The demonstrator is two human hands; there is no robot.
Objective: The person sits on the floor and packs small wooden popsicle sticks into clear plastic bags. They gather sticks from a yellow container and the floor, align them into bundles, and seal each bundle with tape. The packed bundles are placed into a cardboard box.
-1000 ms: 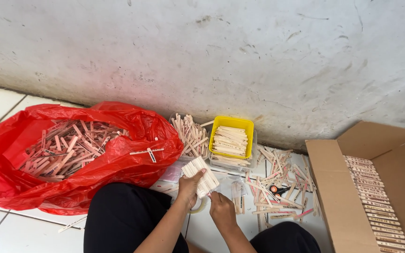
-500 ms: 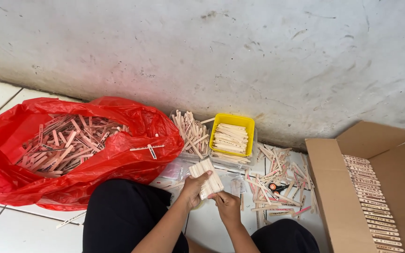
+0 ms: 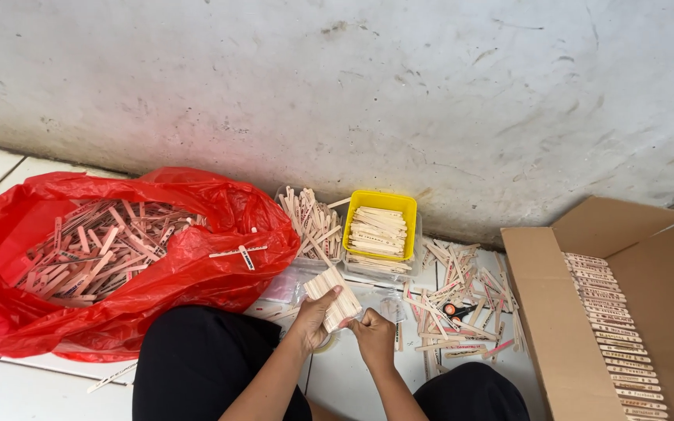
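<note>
The person sits on the tiled floor (image 3: 9, 390) facing the rough grey wall (image 3: 352, 78), and everything is laid within arm's reach, it seems, so nothing needs fetching. The left hand (image 3: 315, 318) is closed around a squared-up bundle of pale flat wooden sticks (image 3: 334, 296), thumb over the top and fingers under, holding the stack tilted so the ends line up. The right hand (image 3: 374, 337) is curled at the bundle's near-right end, its grip partly closed and touching the stick ends, probably to tap them even. To the left lies a wide-open red plastic bag (image 3: 196, 273) heaped with loose sticks, its mouth spread flat so they can be scooped out. Just beyond the hands stand a clear plastic tub (image 3: 313, 257) of jumbled sticks and, beside it on the right, a small yellow plastic tray (image 3: 380, 204) with sticks laid neatly. More sticks are scattered on the floor to the right (image 3: 462, 300). At the far right an open brown cardboard box (image 3: 555, 327) holds a tidy row of finished bundles (image 3: 610, 335) against one wall.
</note>
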